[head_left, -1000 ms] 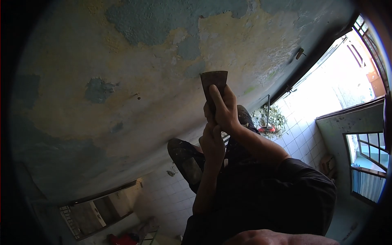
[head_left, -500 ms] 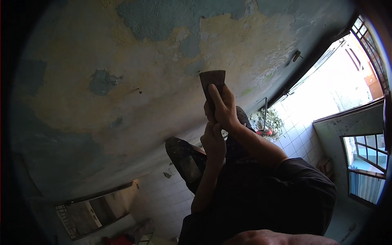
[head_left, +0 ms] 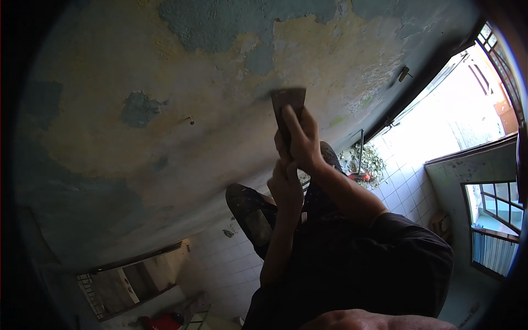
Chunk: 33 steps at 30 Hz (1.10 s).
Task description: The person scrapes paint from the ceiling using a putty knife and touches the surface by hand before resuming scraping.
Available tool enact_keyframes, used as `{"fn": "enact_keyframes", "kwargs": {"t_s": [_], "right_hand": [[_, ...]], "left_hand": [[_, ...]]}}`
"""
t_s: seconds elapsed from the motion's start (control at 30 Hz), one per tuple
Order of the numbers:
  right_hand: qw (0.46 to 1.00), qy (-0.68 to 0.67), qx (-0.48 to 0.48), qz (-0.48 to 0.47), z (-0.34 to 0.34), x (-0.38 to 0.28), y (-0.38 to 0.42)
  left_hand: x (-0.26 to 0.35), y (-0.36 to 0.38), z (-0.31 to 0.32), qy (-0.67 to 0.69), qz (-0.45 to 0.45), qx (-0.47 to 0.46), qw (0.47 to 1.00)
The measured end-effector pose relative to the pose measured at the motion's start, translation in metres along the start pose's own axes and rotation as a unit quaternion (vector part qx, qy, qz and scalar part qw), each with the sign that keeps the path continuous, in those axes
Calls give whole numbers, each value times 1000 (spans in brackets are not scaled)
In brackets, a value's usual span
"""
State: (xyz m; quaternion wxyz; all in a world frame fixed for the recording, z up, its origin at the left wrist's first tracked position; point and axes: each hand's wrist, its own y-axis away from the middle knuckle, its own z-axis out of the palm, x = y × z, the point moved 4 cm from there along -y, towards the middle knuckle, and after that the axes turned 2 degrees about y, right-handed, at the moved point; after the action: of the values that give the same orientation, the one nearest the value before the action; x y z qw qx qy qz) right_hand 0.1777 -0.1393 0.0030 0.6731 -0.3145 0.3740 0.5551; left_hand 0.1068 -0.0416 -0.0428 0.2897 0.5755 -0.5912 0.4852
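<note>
A broad-bladed scraper (head_left: 281, 102) points up at the wall (head_left: 214, 93), its wide edge right at the patchy painted surface. My right hand (head_left: 301, 135) is wrapped round it near the blade, with the thumb laid flat along the blade. Just below, my left hand (head_left: 286, 187) is closed round the lower end of the handle, which the fingers hide. Yellowish areas and blue paint patches (head_left: 258, 59) with ragged edges surround the blade.
A hook (head_left: 191, 120) sticks out of the wall to the left. Pale flakes lie on the tiled floor beside a long-handled red tool (head_left: 360, 177). My bent knees (head_left: 242, 195) are close to the wall. A bright doorway (head_left: 440, 115) and a window (head_left: 495, 206) are on the right.
The scraper and both hands have moved slightly upward along the wall, and the blade edge is a little blurred now. Both hands keep the same grip.
</note>
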Motion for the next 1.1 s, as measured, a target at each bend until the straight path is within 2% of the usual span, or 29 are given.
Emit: {"fn": "enact_keyframes", "kwargs": {"t_s": [0.03,0.1,0.2,0.23,0.37,0.43,0.63,1.1], "right_hand": [[1000,-9,-1,-25,8,-21,-5],[996,-36,-14,-76,24,-65,-13],[997,-24,-6,-78,29,-87,-17],[996,-14,1,-85,27,-82,-15],[998,9,-19,-54,-1,-28,-5],[1000,1,-7,6,-6,-8,6],[1000,3,-12,28,-8,7,13],[1000,-2,3,16,-5,6,9]], "left_hand": [[11,-9,-1,0,-2,-1,1000],[50,-34,-6,-1,54,-4,999],[74,-44,-4,1,117,-11,993],[60,-39,-2,-8,85,-16,996],[26,-5,2,-6,69,-23,997],[14,11,-1,-5,-11,-43,999],[4,23,-4,-5,-36,-33,999],[5,12,-1,7,-34,-23,999]]}}
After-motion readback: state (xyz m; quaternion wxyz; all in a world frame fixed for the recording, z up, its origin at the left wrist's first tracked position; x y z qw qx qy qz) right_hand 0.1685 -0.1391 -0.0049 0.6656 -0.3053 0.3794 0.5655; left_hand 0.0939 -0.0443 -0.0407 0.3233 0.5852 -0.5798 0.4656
